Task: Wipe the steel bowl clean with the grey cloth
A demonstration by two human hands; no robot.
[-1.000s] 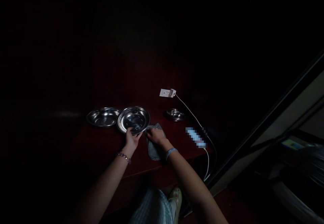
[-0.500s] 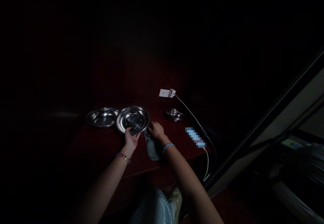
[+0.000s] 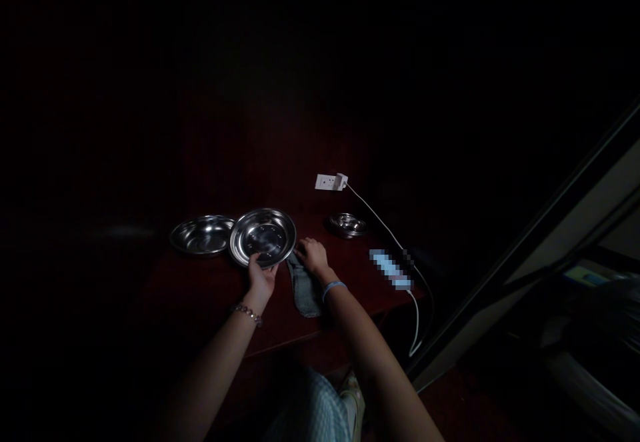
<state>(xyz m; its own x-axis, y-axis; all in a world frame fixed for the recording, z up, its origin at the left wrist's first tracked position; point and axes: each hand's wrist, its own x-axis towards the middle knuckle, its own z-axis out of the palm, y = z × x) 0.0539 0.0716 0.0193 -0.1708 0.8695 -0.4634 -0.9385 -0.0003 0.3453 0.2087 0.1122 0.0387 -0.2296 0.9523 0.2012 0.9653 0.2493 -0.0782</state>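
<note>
A round, shiny metal plate (image 3: 265,237) is tilted toward me, its near rim gripped by my left hand (image 3: 263,279) with the thumb over the inside. At the plate's right edge, my right hand (image 3: 313,256) has its fingers curled on a dark grey-blue cloth (image 3: 306,292). The cloth hangs down from that hand toward the table's front edge. Just left of the held plate lies a second metal plate (image 3: 203,235), partly overlapped by it in view.
Small stacked metal dishes (image 3: 347,224) stand at the back right of the dark red table (image 3: 210,295). A blurred phone-like device (image 3: 391,269) lies to the right, its white cable (image 3: 375,211) running to a charger in the wall socket (image 3: 326,182). A door frame (image 3: 525,249) rises at right.
My view has shifted slightly. Both hands stay almost where they were, the left still on the plate and the right still on the cloth.
</note>
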